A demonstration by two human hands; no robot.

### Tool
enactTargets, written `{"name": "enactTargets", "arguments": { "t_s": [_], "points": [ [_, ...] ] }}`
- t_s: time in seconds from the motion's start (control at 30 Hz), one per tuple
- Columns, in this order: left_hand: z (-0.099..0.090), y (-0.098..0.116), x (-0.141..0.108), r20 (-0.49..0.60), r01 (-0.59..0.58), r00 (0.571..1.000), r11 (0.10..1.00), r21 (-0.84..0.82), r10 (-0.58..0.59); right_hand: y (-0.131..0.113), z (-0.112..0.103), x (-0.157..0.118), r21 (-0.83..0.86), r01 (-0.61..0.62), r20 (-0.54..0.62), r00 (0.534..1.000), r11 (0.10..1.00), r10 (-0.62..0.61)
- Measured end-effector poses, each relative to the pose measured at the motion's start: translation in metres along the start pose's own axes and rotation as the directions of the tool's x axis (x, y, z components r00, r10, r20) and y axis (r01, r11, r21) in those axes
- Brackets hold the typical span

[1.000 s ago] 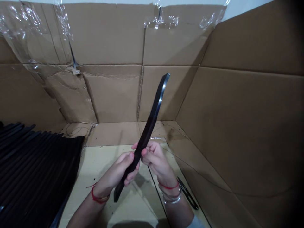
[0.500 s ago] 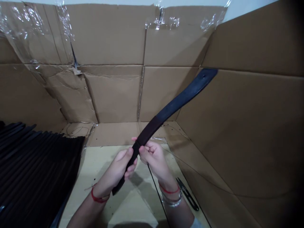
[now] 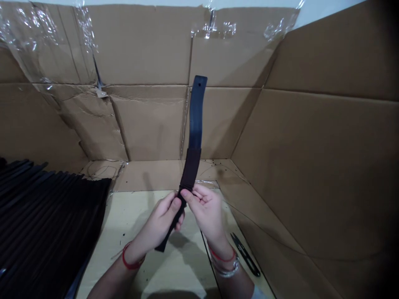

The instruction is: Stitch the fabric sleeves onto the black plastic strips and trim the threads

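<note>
A long black strap stands upright between my hands, with a small hole near its top end. Its lower part is covered by a dull dark fabric sleeve, and its lower tip hangs below my hands. My left hand pinches the strap between thumb and fingers. Just above it, my right hand holds the strap at the sleeve's lower end with its fingertips. A red thread circles each wrist, and metal bangles sit on the right one.
A large stack of similar black straps lies at the left. Small black thread snips rest at the right, beside my right wrist. My hands work above a pale board. Taped cardboard walls surround the area on the back and right.
The strap's top swung far right, then came back upright, now showing its flat face. My hands stayed in nearly the same place, and both kept hold.
</note>
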State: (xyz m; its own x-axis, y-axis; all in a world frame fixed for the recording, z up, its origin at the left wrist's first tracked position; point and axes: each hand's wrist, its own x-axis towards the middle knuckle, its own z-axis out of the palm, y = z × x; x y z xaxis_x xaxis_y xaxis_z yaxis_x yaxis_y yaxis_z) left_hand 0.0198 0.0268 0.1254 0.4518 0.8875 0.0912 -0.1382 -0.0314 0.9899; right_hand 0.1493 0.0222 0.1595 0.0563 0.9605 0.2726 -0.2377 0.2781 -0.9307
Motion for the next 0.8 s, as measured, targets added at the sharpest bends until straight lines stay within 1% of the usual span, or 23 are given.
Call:
{"name": "enactTargets", "arguments": {
  "t_s": [0.07, 0.1, 0.13, 0.17, 0.2, 0.23, 0.27, 0.3, 0.33, 0.37, 0.4, 0.43, 0.47, 0.5, 0.53, 0.57, 0.6, 0.63, 0.67, 0.7, 0.73, 0.77, 0.8],
  "points": [
    [0.002, 0.002, -0.001, -0.144, -0.081, 0.985, 0.991, 0.104, 0.096, 0.003, 0.000, 0.003, 0.040, 0.026, 0.024, 0.999, 0.999, -0.027],
    [0.001, 0.003, -0.003, -0.154, -0.075, 0.984, 0.994, 0.076, 0.086, 0.004, -0.001, 0.004, 0.064, 0.021, 0.064, 0.998, 0.998, -0.025],
    [-0.001, 0.004, -0.004, -0.108, -0.034, 0.994, 0.999, -0.004, 0.033, 0.005, -0.003, 0.005, 0.086, -0.005, 0.130, 0.991, 0.996, -0.007],
    [-0.004, 0.005, -0.005, 0.001, 0.043, 0.999, 0.992, -0.116, -0.043, 0.005, -0.004, 0.006, 0.101, -0.050, 0.217, 0.976, 0.994, 0.027],
    [-0.007, 0.005, -0.006, 0.148, 0.142, 0.983, 0.965, -0.218, -0.111, 0.006, -0.006, 0.006, 0.108, -0.098, 0.296, 0.953, 0.989, 0.062],
    [-0.010, 0.005, -0.006, 0.284, 0.230, 0.947, 0.932, -0.280, -0.149, 0.006, -0.006, 0.005, 0.104, -0.123, 0.339, 0.937, 0.987, 0.081],
    [-0.012, 0.005, -0.006, 0.362, 0.268, 0.919, 0.918, -0.292, -0.154, 0.007, -0.006, 0.005, 0.090, -0.114, 0.329, 0.941, 0.989, 0.079],
    [-0.013, 0.005, -0.005, 0.355, 0.240, 0.925, 0.934, -0.266, -0.136, 0.007, -0.006, 0.004, 0.069, -0.076, 0.269, 0.962, 0.995, 0.054],
    [-0.013, 0.004, -0.004, 0.259, 0.153, 0.961, 0.966, -0.207, -0.097, 0.008, -0.005, 0.004, 0.044, -0.021, 0.182, 0.983, 0.999, 0.013],
    [-0.011, 0.004, -0.003, 0.101, 0.045, 0.994, 0.992, -0.116, -0.033, 0.009, -0.004, 0.004, 0.016, 0.033, 0.098, 0.995, 0.999, -0.035],
    [-0.010, 0.003, -0.002, -0.058, -0.038, 0.998, 0.999, -0.019, 0.037, 0.009, -0.003, 0.004, -0.009, 0.068, 0.050, 0.996, 0.998, -0.067],
    [-0.007, 0.002, -0.001, -0.154, -0.073, 0.985, 0.997, 0.036, 0.077, 0.010, -0.002, 0.005, -0.019, 0.078, 0.045, 0.996, 0.997, -0.077],
    [-0.005, 0.001, 0.000, -0.161, -0.066, 0.985, 0.998, 0.022, 0.069, 0.010, -0.002, 0.005, -0.018, 0.066, 0.079, 0.995, 0.998, -0.064],
    [-0.004, 0.000, 0.001, -0.084, -0.026, 0.996, 0.998, -0.049, 0.022, 0.010, -0.001, 0.006, -0.018, 0.042, 0.127, 0.991, 0.999, -0.039],
    [-0.003, -0.001, 0.003, 0.039, 0.036, 0.999, 0.990, -0.135, -0.031, 0.010, -0.001, 0.006, -0.028, 0.020, 0.158, 0.987, 0.999, -0.015],
    [-0.003, -0.002, 0.005, 0.152, 0.093, 0.986, 0.977, -0.194, -0.064, 0.010, -0.001, 0.005, -0.047, 0.014, 0.150, 0.989, 0.999, -0.007],
    [-0.003, -0.002, 0.007, 0.202, 0.113, 0.977, 0.971, -0.210, -0.070, 0.010, -0.001, 0.005, -0.070, 0.026, 0.111, 0.994, 0.997, -0.018],
    [-0.003, -0.002, 0.008, 0.165, 0.082, 0.985, 0.978, -0.190, -0.050, 0.010, 0.000, 0.005, -0.090, 0.054, 0.051, 0.997, 0.995, -0.049],
    [-0.004, -0.002, 0.009, 0.061, 0.023, 0.998, 0.989, -0.144, -0.014, 0.010, 0.000, 0.005, -0.104, 0.081, -0.001, 0.997, 0.991, -0.081],
    [-0.005, -0.001, 0.009, -0.046, -0.014, 0.999, 0.995, -0.101, 0.009, 0.010, 0.000, 0.005, -0.104, 0.094, -0.020, 0.995, 0.990, -0.096],
    [-0.005, -0.001, 0.008, -0.111, -0.013, 0.994, 0.996, -0.089, 0.003, 0.010, 0.000, 0.005, -0.087, 0.084, 0.012, 0.996, 0.993, -0.084],
    [-0.006, -0.001, 0.006, -0.104, 0.026, 0.994, 0.993, -0.117, -0.038, 0.010, -0.001, 0.006, -0.060, 0.056, 0.081, 0.995, 0.997, -0.051],
    [-0.006, -0.001, 0.004, 0.025, 0.131, 0.991, 0.975, -0.178, -0.128, 0.011, -0.001, 0.006, -0.037, 0.023, 0.154, 0.988, 0.999, -0.017]
  ]
}}
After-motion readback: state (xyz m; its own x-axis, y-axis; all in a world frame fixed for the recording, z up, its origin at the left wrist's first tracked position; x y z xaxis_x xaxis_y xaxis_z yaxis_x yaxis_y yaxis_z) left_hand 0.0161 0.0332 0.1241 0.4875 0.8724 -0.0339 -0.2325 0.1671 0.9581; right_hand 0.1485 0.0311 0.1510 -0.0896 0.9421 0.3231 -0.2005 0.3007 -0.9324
